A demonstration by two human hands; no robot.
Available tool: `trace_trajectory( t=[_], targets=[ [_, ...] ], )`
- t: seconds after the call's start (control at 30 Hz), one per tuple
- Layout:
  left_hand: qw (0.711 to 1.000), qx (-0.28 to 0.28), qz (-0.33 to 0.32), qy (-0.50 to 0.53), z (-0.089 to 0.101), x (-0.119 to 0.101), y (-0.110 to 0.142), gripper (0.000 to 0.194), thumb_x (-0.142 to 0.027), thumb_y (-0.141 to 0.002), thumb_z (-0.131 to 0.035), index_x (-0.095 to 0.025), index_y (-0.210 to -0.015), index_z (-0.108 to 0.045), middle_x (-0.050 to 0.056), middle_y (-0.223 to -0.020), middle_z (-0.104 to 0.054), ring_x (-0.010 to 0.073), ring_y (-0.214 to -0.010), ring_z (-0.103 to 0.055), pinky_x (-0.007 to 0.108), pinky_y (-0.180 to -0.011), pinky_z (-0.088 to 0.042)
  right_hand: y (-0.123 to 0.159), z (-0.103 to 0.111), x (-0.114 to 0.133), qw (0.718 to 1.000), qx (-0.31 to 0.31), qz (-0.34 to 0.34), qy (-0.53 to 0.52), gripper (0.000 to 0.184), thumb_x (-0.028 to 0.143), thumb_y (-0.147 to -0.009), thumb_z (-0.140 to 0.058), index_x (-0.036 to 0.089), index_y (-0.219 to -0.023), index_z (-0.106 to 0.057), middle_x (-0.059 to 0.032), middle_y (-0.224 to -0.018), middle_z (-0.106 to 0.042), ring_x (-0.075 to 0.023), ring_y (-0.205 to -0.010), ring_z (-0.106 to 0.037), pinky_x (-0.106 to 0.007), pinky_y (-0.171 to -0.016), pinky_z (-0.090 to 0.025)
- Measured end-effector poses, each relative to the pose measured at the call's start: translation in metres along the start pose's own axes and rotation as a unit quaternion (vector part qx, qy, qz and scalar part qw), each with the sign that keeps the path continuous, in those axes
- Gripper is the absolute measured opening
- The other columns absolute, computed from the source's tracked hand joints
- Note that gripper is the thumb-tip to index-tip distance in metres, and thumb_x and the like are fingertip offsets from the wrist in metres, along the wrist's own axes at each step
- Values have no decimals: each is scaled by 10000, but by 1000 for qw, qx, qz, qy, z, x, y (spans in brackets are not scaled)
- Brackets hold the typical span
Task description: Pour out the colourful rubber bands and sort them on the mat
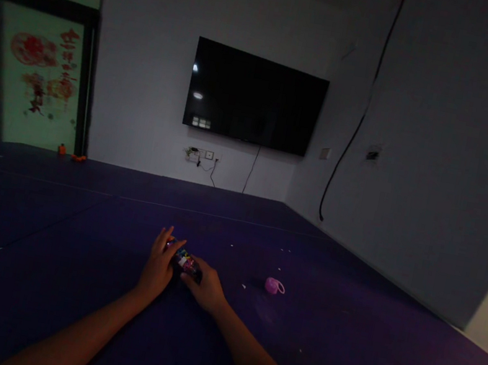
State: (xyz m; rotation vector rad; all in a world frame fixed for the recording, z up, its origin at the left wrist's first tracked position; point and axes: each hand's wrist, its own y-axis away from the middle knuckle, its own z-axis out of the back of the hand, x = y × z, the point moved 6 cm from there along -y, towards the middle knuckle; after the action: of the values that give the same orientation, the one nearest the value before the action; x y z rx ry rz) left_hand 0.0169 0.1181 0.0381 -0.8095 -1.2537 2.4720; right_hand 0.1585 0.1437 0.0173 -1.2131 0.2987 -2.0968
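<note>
**Left hand [158,267] and right hand [208,289] grip a colourful object [183,260] low over a purple surface [69,265]**

The purple surface is the largest thing here; it spreads from the near edge of the view up to the far wall [146,64], and thin seams cross it. A pale wall [448,118] closes the right side. At the far left stands a glass door [14,95] with red and orange decorations. A dark television [253,99] hangs on the far wall, and below it are sockets [204,155] with loose wires. A long black cable [361,118] runs down the right wall.

Near the middle, both forearms reach in from the near side. The colourful object is between the two hands, slanting from far left to near right. The left hand has its thumb and fingers about the far-left end; the right hand is closed around the near-right end. The fingers cover part of it, and the light is dim, so it is perhaps a small bottle or packet, but I cannot be certain.

To the right of the right hand, well apart, lies a pink cap [272,285] with a loop. Small orange pieces [79,158] rest at the far left, near the door. Tiny white scraps [243,286] are scattered around the pink cap, and one lies between it and the right hand.
</note>
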Motion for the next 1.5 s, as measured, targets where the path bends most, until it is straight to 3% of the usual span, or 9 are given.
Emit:
trace_trajectory(
  t=[0.1,0.2,0.33,0.5,0.77,0.97,1.17,1.3,1.5],
  targets=[
    [996,-36,52,62,1,6,-1,713,66,-638,-463,-246,-1278,-500,72,-1488,-291,284,-1382,-205,533,-1088,-244,-1,1,-4,1000,-3,-16,3,342,310,-812,-591,185,-1130,-588,-72,-1041,-675,-233,-953,-632,-356,-849,-490],
    [956,-87,192,203,-1,22,1,664,-52,-674,-561,-178,-1316,-443,133,-1409,-414,289,-1333,-325,495,-1071,-295,-1,2,-9,999,-20,-30,-11,317,289,-824,-572,196,-1126,-578,-61,-1032,-673,-217,-909,-644,-329,-795,-511],
    [841,23,329,429,-25,21,8,408,-239,-688,-657,-112,-1071,-602,128,-1010,-690,287,-982,-649,417,-855,-518,0,1,-18,996,-26,-71,-37,362,331,-860,-521,199,-1196,-526,-53,-978,-677,-174,-706,-657,-288,-621,-533],
    [767,66,358,528,-30,5,13,419,-286,-637,-768,-142,-1002,-621,100,-923,-718,238,-839,-693,319,-729,-563,-3,1,-14,1000,-4,-9,-25,418,374,-829,-579,188,-1202,-549,-86,-1146,-637,-229,-1044,-600,-377,-924,-454],
    [745,25,393,538,-33,18,11,241,-250,-711,-729,-142,-904,-633,65,-836,-715,199,-751,-695,297,-687,-570,10,-2,-25,989,85,-52,112,1061,586,-614,-721,47,-1418,-286,-234,-1442,-312,-341,-1348,-258,-478,-1089,-227],
    [741,19,396,542,-35,18,11,219,-233,-704,-736,-130,-872,-640,64,-802,-711,191,-737,-690,284,-675,-564,6,-16,-14,977,73,-31,199,811,596,-805,-526,91,-1410,-334,-196,-1448,-323,-331,-1358,-238,-490,-1101,-176],
    [735,-1,406,543,-35,23,13,184,-222,-719,-727,-126,-850,-640,67,-776,-713,190,-718,-694,279,-669,-567,-14,-29,-18,979,62,-63,181,844,538,-749,-628,88,-1402,-340,-209,-1439,-335,-330,-1350,-259,-492,-1089,-203],
    [728,-11,425,538,-36,29,13,103,-177,-746,-706,-134,-808,-636,59,-756,-711,175,-687,-697,258,-658,-570,-14,-15,-22,992,-15,-79,97,889,537,-699,-673,95,-1398,-346,-203,-1402,-400,-312,-1317,-338,-459,-1058,-293],
    [714,-3,438,546,-39,32,14,44,-148,-785,-676,-135,-806,-640,57,-754,-710,156,-669,-688,244,-655,-571,4,9,-19,995,-79,-47,43,551,427,-751,-661,196,-1240,-557,-117,-1245,-581,-265,-1180,-514,-442,-1013,-373]
  ],
)
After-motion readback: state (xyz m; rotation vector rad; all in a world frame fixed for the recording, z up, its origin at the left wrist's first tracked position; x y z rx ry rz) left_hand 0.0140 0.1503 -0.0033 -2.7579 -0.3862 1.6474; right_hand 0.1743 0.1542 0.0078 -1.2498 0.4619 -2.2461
